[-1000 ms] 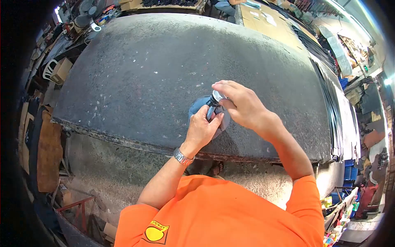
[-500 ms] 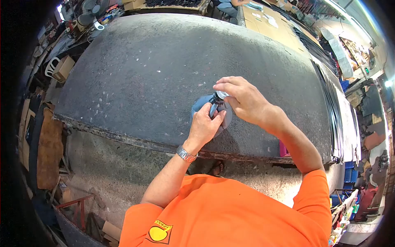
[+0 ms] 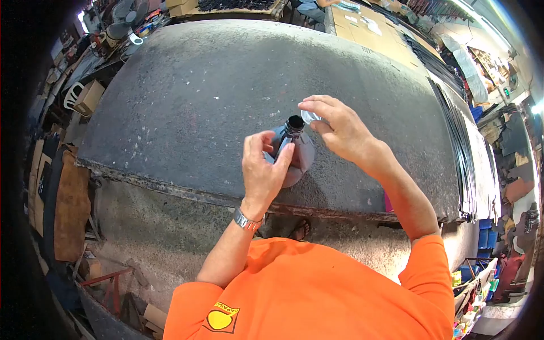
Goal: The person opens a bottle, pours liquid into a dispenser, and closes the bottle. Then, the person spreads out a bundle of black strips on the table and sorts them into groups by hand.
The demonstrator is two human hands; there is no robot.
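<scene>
A translucent jug (image 3: 304, 154) with a dark, uncapped neck stands near the front edge of the dark table. My left hand (image 3: 265, 168) is at its left side, thumb and fingers apart around the handle area and not closed on it. The thumb lies close to the jug's body; whether it touches I cannot tell. Just right of the neck, my right hand (image 3: 345, 131) pinches a clear whitish cap (image 3: 310, 116), apart from the opening.
The wide dark table (image 3: 187, 113) fills the middle. Black strips (image 3: 456, 153) lie along its right edge. A pink object (image 3: 388, 203) is partly hidden behind my right forearm. A cardboard box (image 3: 89, 97) stands at left, and another person (image 3: 310, 10) sits at the far side.
The cap has come off the jug's neck and moved slightly right in my right hand. My left hand has loosened from the handle and shifted left, its fingers spreading.
</scene>
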